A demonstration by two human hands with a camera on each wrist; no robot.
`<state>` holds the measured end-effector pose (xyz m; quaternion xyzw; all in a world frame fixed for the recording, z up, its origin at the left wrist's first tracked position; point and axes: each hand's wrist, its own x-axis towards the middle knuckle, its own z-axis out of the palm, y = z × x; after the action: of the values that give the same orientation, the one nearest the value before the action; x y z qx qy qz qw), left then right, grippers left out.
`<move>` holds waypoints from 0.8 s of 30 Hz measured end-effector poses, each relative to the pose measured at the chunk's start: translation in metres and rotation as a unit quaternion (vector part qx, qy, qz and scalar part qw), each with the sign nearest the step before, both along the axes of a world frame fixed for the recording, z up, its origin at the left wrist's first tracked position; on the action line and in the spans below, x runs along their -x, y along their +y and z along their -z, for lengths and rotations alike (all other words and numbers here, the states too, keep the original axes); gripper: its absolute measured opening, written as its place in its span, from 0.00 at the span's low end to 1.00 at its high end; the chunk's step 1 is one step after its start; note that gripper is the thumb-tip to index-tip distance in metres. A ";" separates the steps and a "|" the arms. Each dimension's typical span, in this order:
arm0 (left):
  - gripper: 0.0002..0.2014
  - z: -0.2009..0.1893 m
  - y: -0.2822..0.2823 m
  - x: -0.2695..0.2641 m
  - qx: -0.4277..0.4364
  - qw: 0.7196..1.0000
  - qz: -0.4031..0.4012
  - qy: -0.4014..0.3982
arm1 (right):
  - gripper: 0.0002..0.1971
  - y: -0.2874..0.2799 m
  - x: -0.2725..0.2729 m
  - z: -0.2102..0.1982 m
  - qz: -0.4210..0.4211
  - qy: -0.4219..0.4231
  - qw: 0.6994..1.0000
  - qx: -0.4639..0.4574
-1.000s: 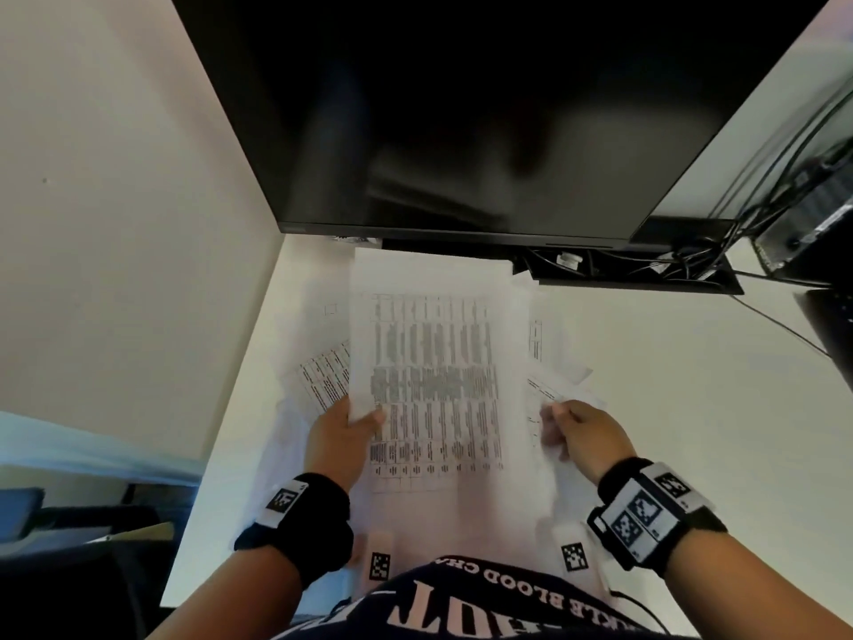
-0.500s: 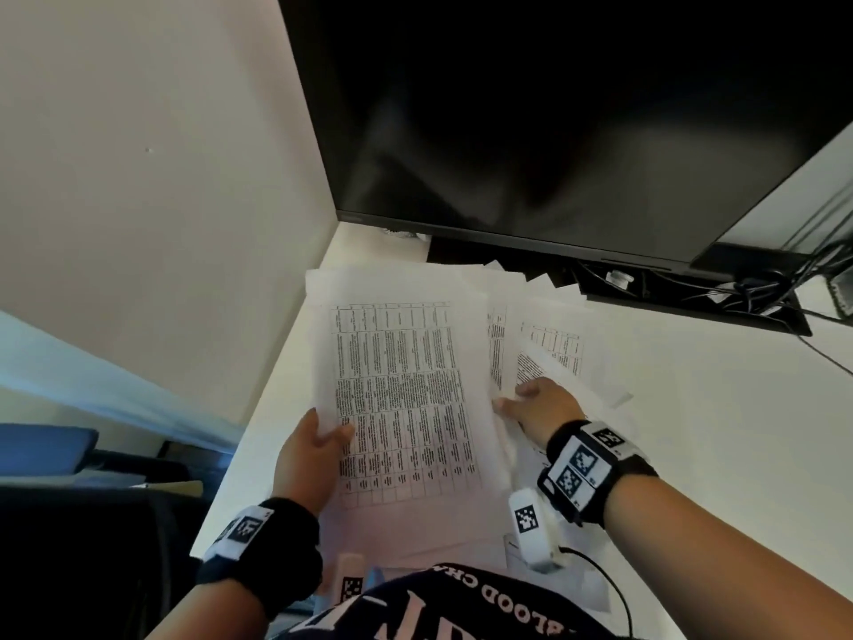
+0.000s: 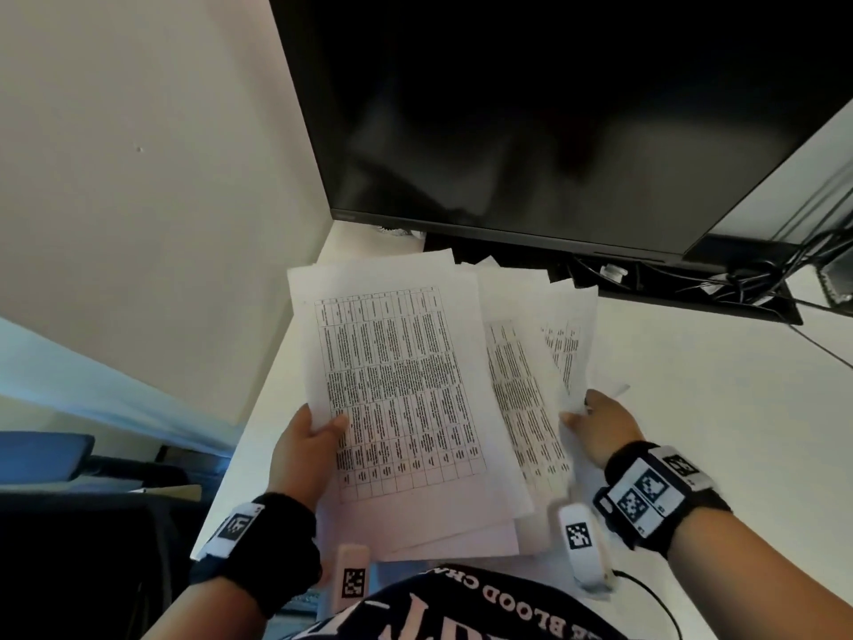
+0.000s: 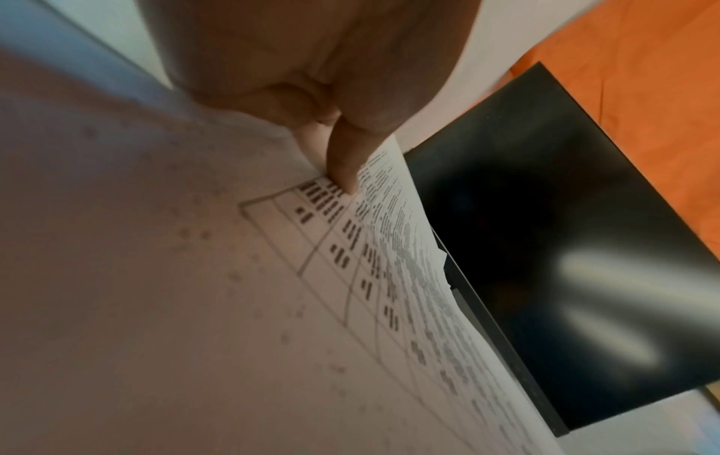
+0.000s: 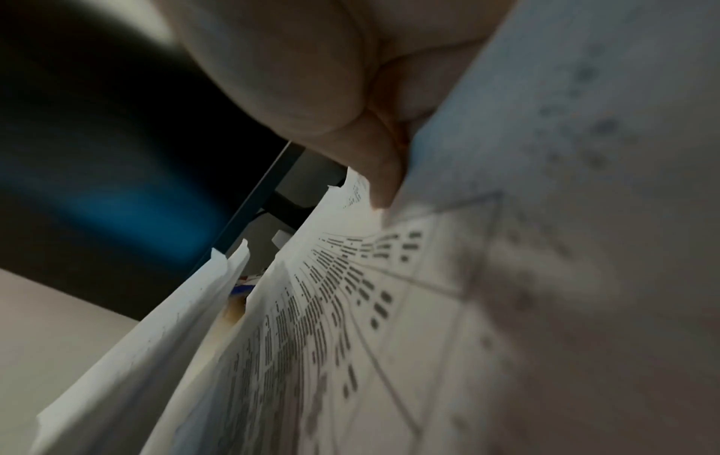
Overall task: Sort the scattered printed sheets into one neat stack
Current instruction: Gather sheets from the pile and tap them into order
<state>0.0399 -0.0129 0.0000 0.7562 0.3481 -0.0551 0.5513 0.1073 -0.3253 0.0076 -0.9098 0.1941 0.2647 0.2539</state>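
Head view first: the left hand [image 3: 302, 448] grips the left edge of the top sheet [image 3: 397, 390], thumb on the printed table, fingers hidden beneath the paper. Just right of that thumb the page runs up toward the monitor [image 3: 554, 113]. Over on the other side, the right hand [image 3: 597, 424] pinches the near corner of the fanned sheets [image 3: 531, 385], which splay out from under the top sheet and overlap it. Below both wrists the paper's lower edge hangs over the white desk [image 3: 715, 408].

Left wrist view: the thumb [image 4: 342, 160] presses down on the printed grid, paper curving away beyond it, and the dark monitor [image 4: 545, 246] sits past the page edge.

Right wrist view: the hand's thumb [image 5: 383, 181] clamps a sheet's edge, and several loose pages [image 5: 175, 323] fan away from the fingers, edges apart, not squared.
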 end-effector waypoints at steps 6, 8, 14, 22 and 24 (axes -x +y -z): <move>0.10 0.012 -0.029 -0.015 -0.014 0.989 0.127 0.074 | 0.09 -0.013 0.024 0.003 -0.064 0.085 0.994 0.018; 0.13 0.013 -0.043 -0.021 -0.031 0.981 0.170 0.085 | 0.11 -0.016 0.024 0.007 -0.013 0.071 0.997 -0.026; 0.18 0.002 -0.082 -0.025 -0.058 0.956 0.281 0.065 | 0.38 -0.010 0.031 -0.002 0.097 0.045 0.977 -0.187; 0.23 -0.004 -0.080 -0.022 -0.002 0.964 0.265 0.004 | 0.21 -0.010 0.041 0.004 0.040 -0.015 0.992 -0.116; 0.35 -0.008 -0.075 -0.027 0.008 0.978 0.208 -0.016 | 0.19 -0.011 0.043 -0.003 0.050 -0.031 0.991 -0.117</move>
<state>0.0665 -0.0875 0.0082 0.8084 0.1737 -0.1588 0.5395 0.0641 -0.3361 0.0103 -0.8705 0.1994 0.2446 0.3777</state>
